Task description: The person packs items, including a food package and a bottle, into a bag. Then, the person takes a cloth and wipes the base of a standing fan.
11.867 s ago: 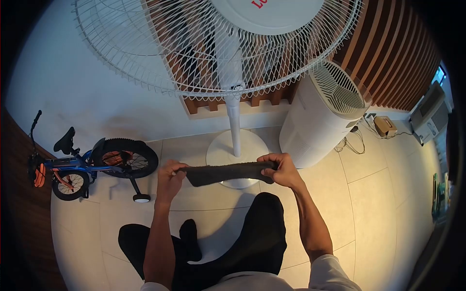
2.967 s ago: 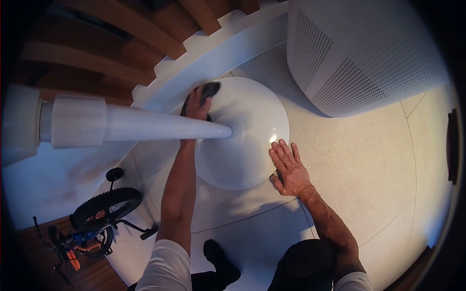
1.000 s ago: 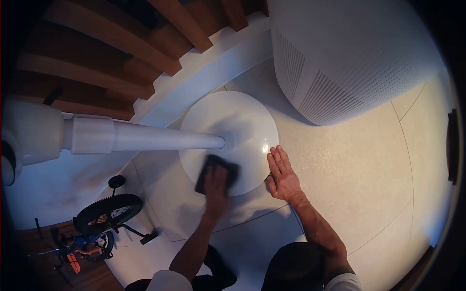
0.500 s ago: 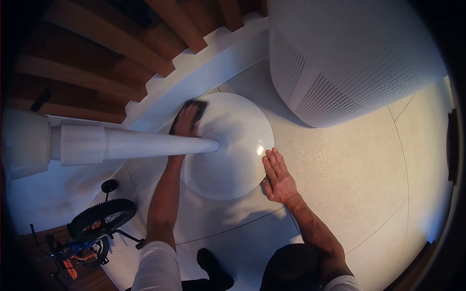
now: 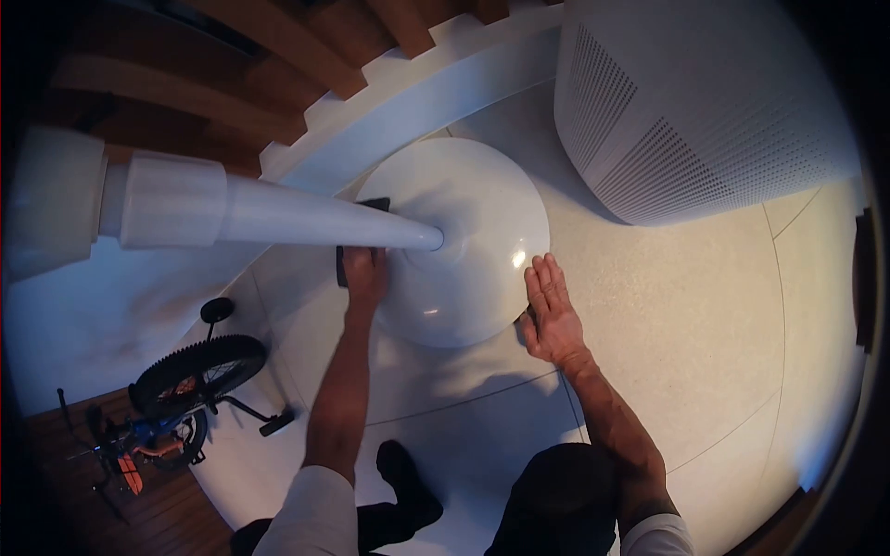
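A white round base [image 5: 482,195] rests on the tiled floor, with a thick white pole [image 5: 306,215] rising from it toward the left. My left hand [image 5: 364,271] is at the base's left edge, partly hidden under the pole. It holds a dark, flat cloth-like piece [image 5: 342,269], whose far corner shows beyond the pole; the exact kind is unclear. At the base's right rim lies my right hand [image 5: 554,320], fingers stretched out together and touching the edge, thumb below. No object shows in it.
A large white perforated appliance [image 5: 686,139] stands at the upper right. Wooden slats [image 5: 315,46] line a curved white wall at the upper left. A small bicycle [image 5: 176,398] is at the lower left, near my dark-clothed foot [image 5: 408,486].
My left hand has come from the far left side of the base toward me, under the pole, with the dark cloth-like piece. My right hand stays at the rim. The view has shifted.
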### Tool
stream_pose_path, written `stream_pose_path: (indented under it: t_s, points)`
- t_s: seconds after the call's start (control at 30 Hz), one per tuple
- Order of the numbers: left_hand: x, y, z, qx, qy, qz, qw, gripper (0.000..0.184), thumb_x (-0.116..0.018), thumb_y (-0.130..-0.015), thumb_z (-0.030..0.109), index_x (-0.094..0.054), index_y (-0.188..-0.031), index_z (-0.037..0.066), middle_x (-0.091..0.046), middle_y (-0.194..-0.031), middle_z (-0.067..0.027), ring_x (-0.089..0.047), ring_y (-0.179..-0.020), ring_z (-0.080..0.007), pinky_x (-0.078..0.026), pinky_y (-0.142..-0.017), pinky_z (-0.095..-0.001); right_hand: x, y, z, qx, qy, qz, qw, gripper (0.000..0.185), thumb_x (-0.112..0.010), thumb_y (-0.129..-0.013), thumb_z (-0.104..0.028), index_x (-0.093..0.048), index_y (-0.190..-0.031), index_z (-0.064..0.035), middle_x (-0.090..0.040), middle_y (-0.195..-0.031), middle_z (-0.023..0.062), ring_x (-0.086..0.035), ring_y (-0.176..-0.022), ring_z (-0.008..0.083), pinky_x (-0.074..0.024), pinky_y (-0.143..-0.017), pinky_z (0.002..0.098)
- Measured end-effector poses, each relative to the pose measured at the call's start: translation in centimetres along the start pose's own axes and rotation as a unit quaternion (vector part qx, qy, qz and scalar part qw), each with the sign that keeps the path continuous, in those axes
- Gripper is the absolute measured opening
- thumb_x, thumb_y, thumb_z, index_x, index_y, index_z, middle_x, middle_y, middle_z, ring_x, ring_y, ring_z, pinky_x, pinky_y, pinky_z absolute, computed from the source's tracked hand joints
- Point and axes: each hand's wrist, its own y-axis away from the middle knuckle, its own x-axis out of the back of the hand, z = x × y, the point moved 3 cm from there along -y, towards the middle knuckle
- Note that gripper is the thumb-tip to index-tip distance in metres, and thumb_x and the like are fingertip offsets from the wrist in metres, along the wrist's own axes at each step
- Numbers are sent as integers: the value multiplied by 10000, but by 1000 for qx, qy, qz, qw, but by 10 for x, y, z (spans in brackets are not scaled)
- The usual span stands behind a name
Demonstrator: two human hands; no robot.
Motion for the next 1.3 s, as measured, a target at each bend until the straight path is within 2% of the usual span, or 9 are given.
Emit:
stream_pose_path:
  t_s: [0.17,0.37,0.57,0.8,1.03,1.13,1.2,1.27,1.3]
  points:
    - [-15,118,25,136,-12,105,985,557,-518,-953,122,-340,-1470,17,-248,-1550,-228,-219,-1414,-467,-228,-1150,-500,-2,2,2,-1,9,3,1000,735,-524,-792,-162,-290,-1434,109,-251,-1526,277,-170,-1448,439,-186,-1194,515]
    - [-58,192,155,12,11,-1,1000,721,-478,-804,10,-310,-1504,51,-199,-1586,-187,-84,-1464,-454,-127,-1150,-604,-2,3,0,4,-6,11,1000,735,-521,-791,-157,-292,-1439,103,-249,-1533,265,-165,-1455,424,-180,-1197,505]
    - [-48,145,163,-196,-60,-82,975,682,-517,-704,-55,-492,-1379,37,-404,-1501,-91,-276,-1421,-412,-242,-1114,-593,-3,5,4,13,-11,20,1000,724,-510,-795,-149,-297,-1447,83,-239,-1544,252,-162,-1458,418,-183,-1196,495]
    - [18,169,36,20,-73,87,993,707,-531,-627,-123,-550,-1317,31,-528,-1361,-170,-467,-1203,-421,-382,-1013,-511,-3,3,3,6,2,13,1000,718,-487,-808,-156,-284,-1451,90,-233,-1546,254,-158,-1462,405,-176,-1204,477]
    - [-28,139,111,-47,-118,65,990,725,-543,-682,-115,-465,-1393,8,-519,-1374,-173,-463,-1237,-382,-353,-1071,-469,-5,4,0,18,10,22,1000,722,-478,-809,-167,-275,-1450,98,-226,-1545,259,-160,-1457,417,-166,-1208,475]
    - [-53,219,166,-135,236,-9,962,472,-551,-806,-36,-587,-1275,-11,-602,-1268,-177,-531,-1199,-336,-362,-1050,-434,-5,5,2,26,-16,30,999,722,-480,-806,-148,-275,-1460,78,-226,-1547,252,-161,-1453,427,-177,-1206,474]
    - [-40,245,193,-8,217,-68,974,340,-586,-913,84,-610,-1239,-10,-620,-1258,-143,-556,-1187,-292,-398,-1025,-419,-3,2,4,41,-38,31,998,723,-490,-807,-154,-282,-1464,61,-237,-1545,248,-169,-1449,434,-192,-1201,473]
    - [-44,272,182,316,416,-54,851,303,-590,-941,131,-617,-1203,-19,-635,-1216,-158,-638,-1067,-264,-485,-926,-380,-6,6,8,44,-62,24,997,724,-501,-807,-159,-290,-1469,44,-248,-1542,244,-178,-1444,440,-207,-1196,473]
    - [-40,275,164,364,495,-66,786,379,-589,-960,186,-560,-1278,-17,-627,-1244,-141,-640,-1076,-256,-516,-913,-378,-5,5,8,57,-78,36,995,737,-523,-800,-160,-291,-1474,27,-249,-1543,239,-172,-1446,438,-213,-1194,471]
